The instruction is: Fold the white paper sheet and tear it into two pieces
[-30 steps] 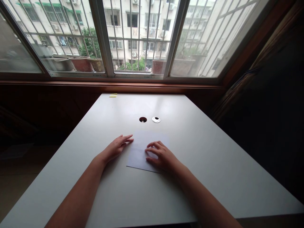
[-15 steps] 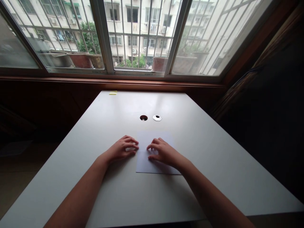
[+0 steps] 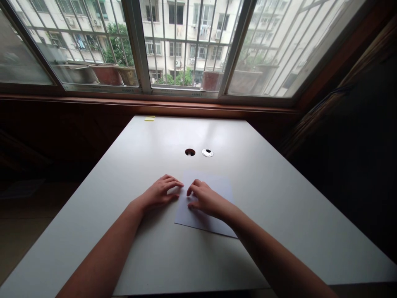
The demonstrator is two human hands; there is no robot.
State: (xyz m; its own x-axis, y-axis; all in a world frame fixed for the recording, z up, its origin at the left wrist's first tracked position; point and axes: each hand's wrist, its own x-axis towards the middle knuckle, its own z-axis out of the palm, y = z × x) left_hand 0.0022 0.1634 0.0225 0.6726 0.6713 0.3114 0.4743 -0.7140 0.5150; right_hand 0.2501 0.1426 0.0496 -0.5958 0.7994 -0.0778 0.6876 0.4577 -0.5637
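While resting flat on white table [image 3: 279, 186], just near side of 2 cable holes [image 3: 190, 152]: paper sheet [image 3: 218, 186], no crease visible, nothing folded yet. Left hand [image 3: 159, 193] fingertips at its left edge, right hand [image 3: 204, 200] on top w/ fingers bent, both pressing, not pinching; no corner lifted.

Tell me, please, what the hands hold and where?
Nothing is gripped: the left hand and right hand press the paper flat near its left edge.
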